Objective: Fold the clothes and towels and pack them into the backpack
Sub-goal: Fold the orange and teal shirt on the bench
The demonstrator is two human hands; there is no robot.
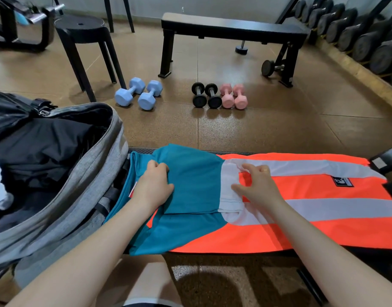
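You are in a gym room with a brown speckled tiled floor (pixel 279 129), bent over a dark bench edge (pixel 235 253) that carries the clothes. On the floor ahead you have six small dumbbells in a row: two light-blue hexagonal dumbbells (pixel 138 93), two black round-headed dumbbells (pixel 206 95) and two pink hexagonal dumbbells (pixel 233 96). Behind them stands one black flat weight bench (pixel 232 28), with one black round stool (pixel 84 29) to its left and a rack of dark dumbbells (pixel 354 29) along the right wall.

One shirt lies before you: an orange shirt with white stripes and teal sleeves (pixel 312 187). Its long axis runs left to right along the bench, the teal sleeve end toward the bag and the hem end off to your right. A teal sleeve is folded over onto the body.

Your left hand (pixel 154 187) grips the folded teal cloth, fingers curled into it. Your right hand (pixel 257 187) rests at the white neckline with fingers bent onto the fabric; you cannot tell for certain whether it pinches the cloth.

One open grey fabric backpack (pixel 95 173) sits at your left, touching the shirt's teal end, with dark clothing (pixel 42 147) already inside.
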